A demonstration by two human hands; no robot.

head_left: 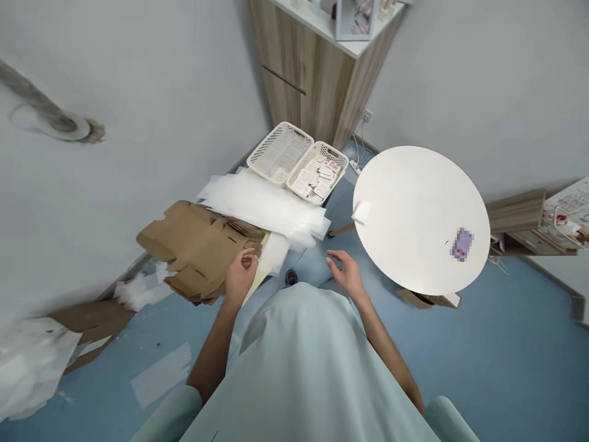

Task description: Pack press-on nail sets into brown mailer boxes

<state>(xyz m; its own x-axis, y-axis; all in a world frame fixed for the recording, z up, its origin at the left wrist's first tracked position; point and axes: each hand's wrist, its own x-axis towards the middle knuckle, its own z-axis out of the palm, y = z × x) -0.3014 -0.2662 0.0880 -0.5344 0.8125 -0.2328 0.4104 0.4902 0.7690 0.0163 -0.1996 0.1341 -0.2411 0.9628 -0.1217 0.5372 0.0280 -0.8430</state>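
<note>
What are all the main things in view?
Round table: one, white, right of centre
Blurred item: one, purple, on table
Small pad: one, white, on table
Perforated baskets: two, cream, before cabinet
Small cards: many, whitish, right basket
Thin sheets: several, white, before baskets
Flattened cardboard: several, brown, left
Wooden cabinet: one, brown, top
Wooden shelf: one, brown, right edge
Pipe: one, grey, left wall
Floor: one, blue, beneath
Garment: one, pale blue, foreground
Left grip: one, bare, by cardboard
Right grip: one, bare, left of table

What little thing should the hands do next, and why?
Maybe the left hand should take hold of the brown cardboard: that hand looks empty and is right by the cardboard's edge, while the right hand, seemingly empty too, is farther away.
</note>
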